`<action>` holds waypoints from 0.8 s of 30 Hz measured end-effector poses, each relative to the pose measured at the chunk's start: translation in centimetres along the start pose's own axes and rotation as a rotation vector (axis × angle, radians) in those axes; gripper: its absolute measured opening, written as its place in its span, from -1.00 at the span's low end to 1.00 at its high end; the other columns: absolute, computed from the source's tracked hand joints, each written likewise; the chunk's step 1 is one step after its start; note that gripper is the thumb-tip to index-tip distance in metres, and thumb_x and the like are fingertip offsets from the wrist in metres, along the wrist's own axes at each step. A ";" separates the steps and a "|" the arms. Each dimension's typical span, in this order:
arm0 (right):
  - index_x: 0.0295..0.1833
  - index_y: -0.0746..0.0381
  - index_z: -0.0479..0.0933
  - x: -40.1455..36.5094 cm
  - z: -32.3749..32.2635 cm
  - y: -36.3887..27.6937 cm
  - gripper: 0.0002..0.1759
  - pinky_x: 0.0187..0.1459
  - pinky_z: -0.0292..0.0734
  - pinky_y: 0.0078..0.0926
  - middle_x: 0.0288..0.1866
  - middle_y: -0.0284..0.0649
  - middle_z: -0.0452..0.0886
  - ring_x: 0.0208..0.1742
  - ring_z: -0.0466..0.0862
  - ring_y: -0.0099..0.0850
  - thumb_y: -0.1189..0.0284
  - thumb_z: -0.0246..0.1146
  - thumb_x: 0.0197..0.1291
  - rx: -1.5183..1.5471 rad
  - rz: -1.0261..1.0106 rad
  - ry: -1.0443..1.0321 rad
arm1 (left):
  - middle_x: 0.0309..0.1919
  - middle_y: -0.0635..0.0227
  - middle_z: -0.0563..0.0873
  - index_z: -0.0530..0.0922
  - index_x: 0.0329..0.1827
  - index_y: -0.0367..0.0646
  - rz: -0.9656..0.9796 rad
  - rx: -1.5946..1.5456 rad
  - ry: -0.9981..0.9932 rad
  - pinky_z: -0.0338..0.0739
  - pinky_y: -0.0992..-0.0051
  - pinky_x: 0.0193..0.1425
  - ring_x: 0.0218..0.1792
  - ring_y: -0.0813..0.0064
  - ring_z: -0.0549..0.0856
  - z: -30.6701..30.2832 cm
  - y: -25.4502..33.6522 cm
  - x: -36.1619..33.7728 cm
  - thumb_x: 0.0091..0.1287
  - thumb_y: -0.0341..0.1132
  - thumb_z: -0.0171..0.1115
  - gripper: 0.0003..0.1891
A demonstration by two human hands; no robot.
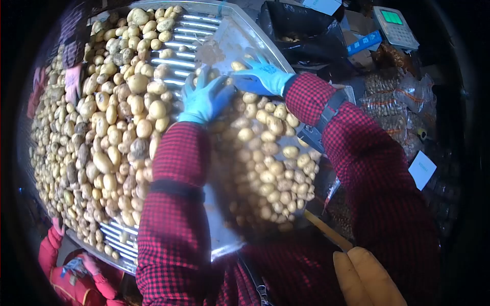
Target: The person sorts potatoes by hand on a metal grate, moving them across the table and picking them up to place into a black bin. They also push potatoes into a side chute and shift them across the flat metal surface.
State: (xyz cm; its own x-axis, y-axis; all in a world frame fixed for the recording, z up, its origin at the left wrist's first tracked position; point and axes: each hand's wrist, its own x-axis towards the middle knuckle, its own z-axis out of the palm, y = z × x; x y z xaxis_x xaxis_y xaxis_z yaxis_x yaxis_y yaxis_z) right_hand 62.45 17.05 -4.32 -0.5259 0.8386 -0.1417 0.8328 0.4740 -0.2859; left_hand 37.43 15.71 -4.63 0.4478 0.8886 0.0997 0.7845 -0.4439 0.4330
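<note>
Nearest, at six o'clock, is the wearer's checked red-and-black jacket point(291, 275); a tan padded thing point(367, 278), hard to identify, lies at five o'clock.

Just right of the middle, toward four o'clock, a heap of small potatoes point(275, 168) lies below the hands, partly blurred; the left hand point(204, 99), in a light-blue glove, is at eleven o'clock, palm down, fingers spread wide; the right hand point(263, 76), gloved alike, is at twelve o'clock, fingers stretched toward the left one, a potato point(238, 66) just beside them; neither has a visible grip on anything, though what lies under the palms cannot be told.

A big pile of potatoes point(109, 132) covers the nine o'clock side; metal bars point(190, 35) show at eleven o'clock, beside bare tray metal point(232, 38).

Farther out, a black bag point(301, 30) stands at one o'clock; bagged goods point(385, 97) and a scale point(395, 28) with a green screen sit around two; a co-worker in red point(76, 288) is at eight; another person's pink-gloved hand point(73, 84) is at ten, by the pile.
</note>
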 end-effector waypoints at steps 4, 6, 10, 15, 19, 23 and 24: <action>0.48 -0.27 0.40 -9.1 -1.1 -4.2 -0.36 0.58 -0.24 0.27 0.65 -0.05 0.12 0.68 -0.11 0.13 -0.22 -0.01 0.37 0.072 0.138 -0.039 | 0.61 0.18 0.15 0.47 0.42 0.37 -0.044 0.077 -0.006 -0.04 -0.19 0.58 0.53 -0.31 0.07 0.3 4.7 -6.5 0.37 0.26 0.10 -0.42; 0.52 -0.22 0.34 -12.9 0.4 -6.1 -0.32 0.57 -0.25 0.30 0.63 -0.06 0.14 0.68 -0.08 0.09 -0.20 -0.01 0.37 0.032 0.185 0.127 | 0.63 0.19 0.11 0.45 0.43 0.35 -0.065 0.079 0.028 -0.06 -0.23 0.57 0.51 -0.35 0.09 0.8 6.1 -10.1 0.35 0.28 0.10 -0.39; 0.57 -0.05 0.26 -19.0 4.3 -11.4 -0.31 0.51 -0.07 0.32 0.61 -0.12 0.20 0.63 0.13 -0.08 -0.02 0.07 0.38 -0.119 0.310 0.313 | 0.57 0.20 0.26 0.44 0.45 0.28 -0.087 0.211 -0.078 0.07 -0.16 0.51 0.45 -0.18 0.26 -0.5 10.0 -16.2 0.40 0.18 0.11 -0.42; 0.43 -0.24 0.42 -23.7 6.0 -16.4 -0.38 0.40 0.34 0.01 0.56 -0.15 0.28 0.42 0.43 -0.07 0.39 0.18 0.25 -0.081 0.221 0.433 | 0.46 0.10 0.39 0.35 0.51 0.17 -0.085 0.183 -0.055 0.06 -0.25 0.47 0.45 -0.24 0.24 -1.6 12.0 -21.4 0.41 0.22 0.05 -0.34; 0.44 -0.14 0.44 -26.0 5.5 -18.1 -0.32 0.35 0.39 -0.09 0.49 -0.09 0.35 0.33 0.48 -0.03 0.52 0.23 0.16 0.010 0.221 0.318 | 0.43 0.15 0.44 0.28 0.57 0.13 -0.086 0.157 -0.123 0.09 -0.18 0.51 0.44 -0.14 0.30 -2.8 14.2 -25.8 0.43 0.18 0.10 -0.30; 0.44 -0.17 0.43 -28.4 7.8 -17.6 -0.37 0.27 0.41 -0.11 0.41 -0.12 0.42 0.23 0.53 -0.09 0.43 0.20 0.22 0.160 0.242 0.263 | 0.46 0.06 0.39 0.31 0.56 0.22 0.044 0.258 -0.110 0.06 -0.16 0.55 0.48 -0.18 0.26 -2.7 15.3 -30.9 0.44 0.11 0.11 -0.36; 0.41 -0.13 0.46 -29.5 6.7 -18.9 -0.41 0.25 0.40 -0.11 0.29 -0.14 0.50 0.18 0.54 -0.13 0.43 0.19 0.24 0.099 0.220 0.309 | 0.47 0.07 0.37 0.35 0.54 0.22 0.028 0.226 -0.107 0.07 -0.11 0.56 0.48 -0.18 0.25 -2.9 15.6 -31.8 0.44 0.08 0.15 -0.38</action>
State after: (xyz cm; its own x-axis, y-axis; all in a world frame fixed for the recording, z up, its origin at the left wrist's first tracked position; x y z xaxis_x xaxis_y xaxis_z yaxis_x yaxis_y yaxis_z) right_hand 61.04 -18.49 -1.08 -0.2474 0.9658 0.0781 0.8913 0.2584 -0.3724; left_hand 34.17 -19.11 1.53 0.5038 0.8638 0.0084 0.8419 -0.4932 0.2191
